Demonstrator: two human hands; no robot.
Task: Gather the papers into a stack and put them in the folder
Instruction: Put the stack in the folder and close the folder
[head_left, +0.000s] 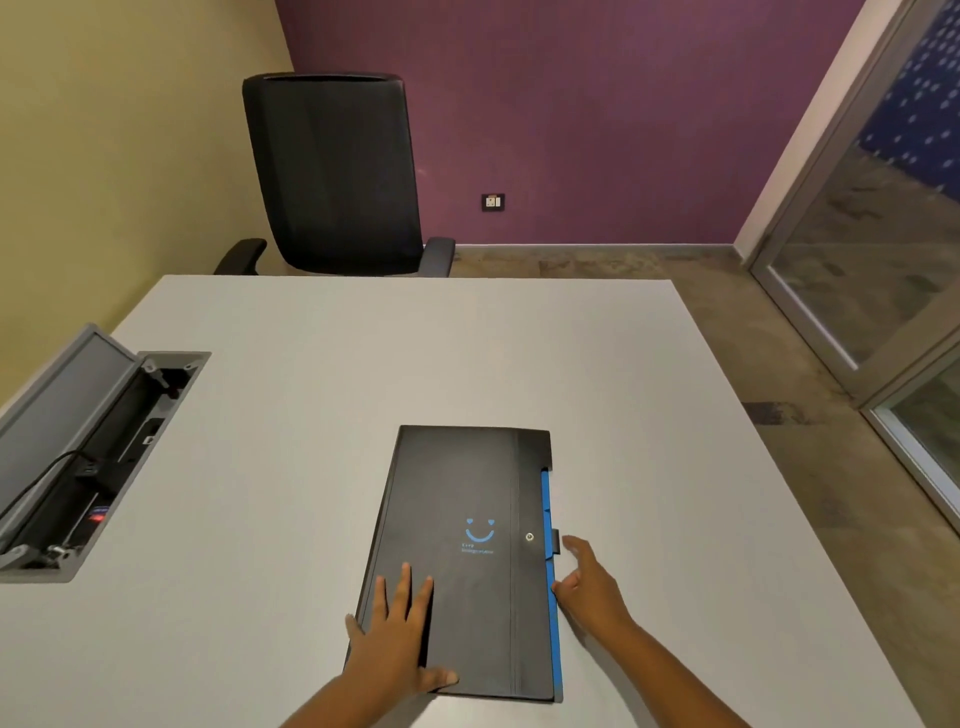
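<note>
Both hands (395, 639) meet the closed folder (467, 561), papers seemingly inside.

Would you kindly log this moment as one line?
folder: closed, flat on table | left hand: flat on cover | right hand: open at blue edge | papers: none visible

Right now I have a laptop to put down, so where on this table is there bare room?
Bare patches: the far half between the folder and the chair; the strip between the folder and the open cable box; the right side, from the right hand to the table edge. Crowded: the near middle, where the left hand presses the folder.
</note>
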